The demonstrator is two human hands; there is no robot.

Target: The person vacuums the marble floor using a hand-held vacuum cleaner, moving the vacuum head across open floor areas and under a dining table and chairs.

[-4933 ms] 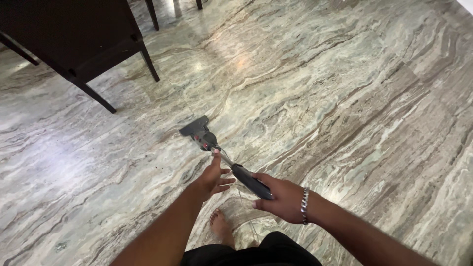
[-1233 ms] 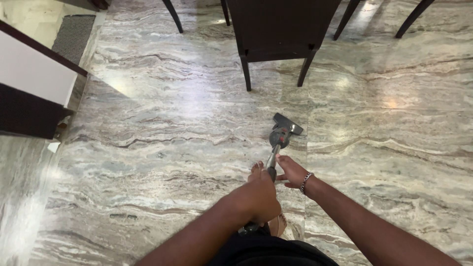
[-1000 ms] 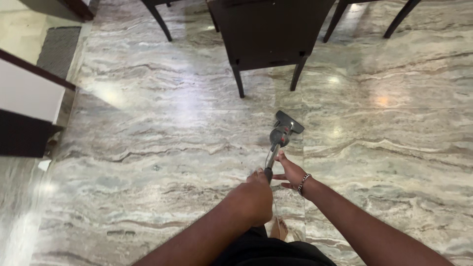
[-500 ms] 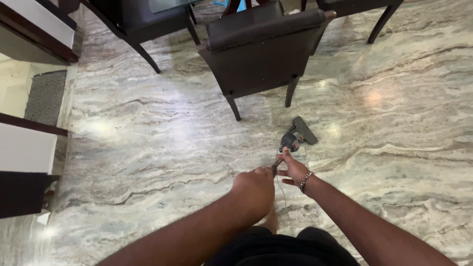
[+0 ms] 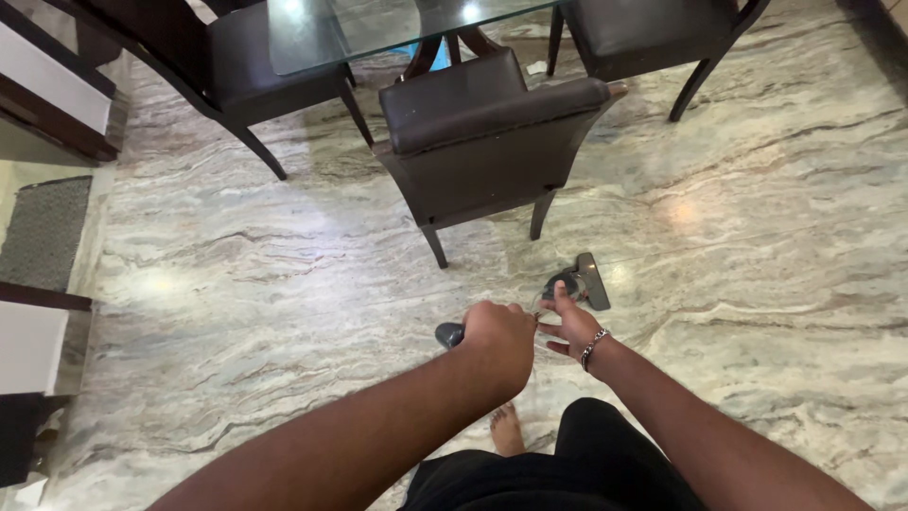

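Left hand [image 5: 499, 333] is clenched around the dark grip end of a floor mop [image 5: 579, 284], while the right hand [image 5: 571, 325] grasps the handle just ahead of it, fingers partly open, bracelet [image 5: 593, 347] on the wrist. The mop head sits flat on the marble floor [image 5: 236, 284], right beside the leg of a dark brown chair [image 5: 482, 132] tucked near a glass table [image 5: 378, 24]. A bare foot [image 5: 508, 428] shows below the hands.

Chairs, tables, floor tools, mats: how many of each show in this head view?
Dark chairs: 3
Glass table: 1
Floor-cleaning tool: 1, held by left hand and right hand
Grey mat: 1
Total: 6
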